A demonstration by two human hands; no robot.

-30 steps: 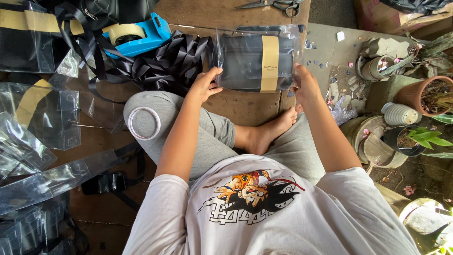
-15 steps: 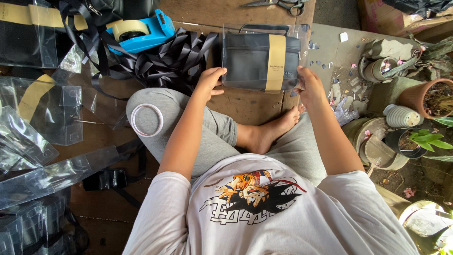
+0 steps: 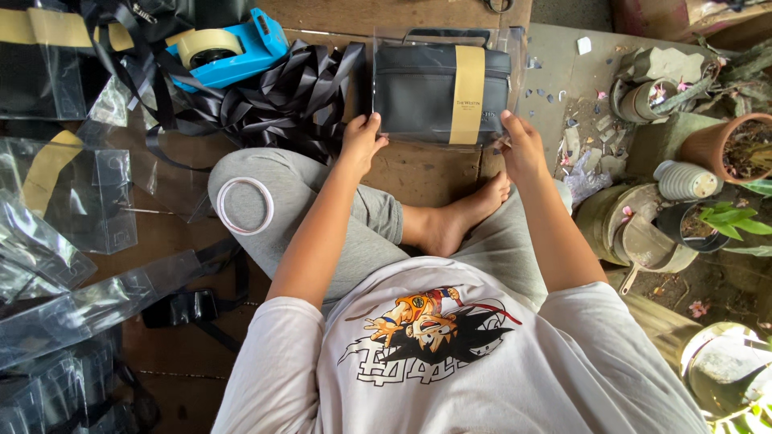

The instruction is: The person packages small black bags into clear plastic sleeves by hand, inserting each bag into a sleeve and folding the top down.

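Item: dark grey pouch (image 3: pixel 426 92) with a tan paper band around it, enclosed in a clear plastic box (image 3: pixel 515 56). Position: flat on the wooden floor (image 3: pixel 418 173), directly ahead of the seated person's crossed legs, between the two hands.

Left hand (image 3: pixel 361 142): closed on the box's lower left corner, thumb on top of the plastic, fingers curled at the edge. The pouch lies just above and to the right of this hand.

Right hand (image 3: pixel 521 147): gripping the lower right corner of the box, fingertips pressed on the plastic just beside the tan band. The pouch lies above and to the left of this hand.

Surroundings: heap of black ribbon (image 3: pixel 265 96) touching the box's left side; blue tape dispenser (image 3: pixel 225 48) with a roll of beige tape, beyond the ribbon; white ring of tape (image 3: pixel 244 205) resting on the left knee; empty clear plastic boxes (image 3: pixel 72 193) piled at the far left; terracotta flowerpot (image 3: pixel 724 145) and other pots well apart at the right.
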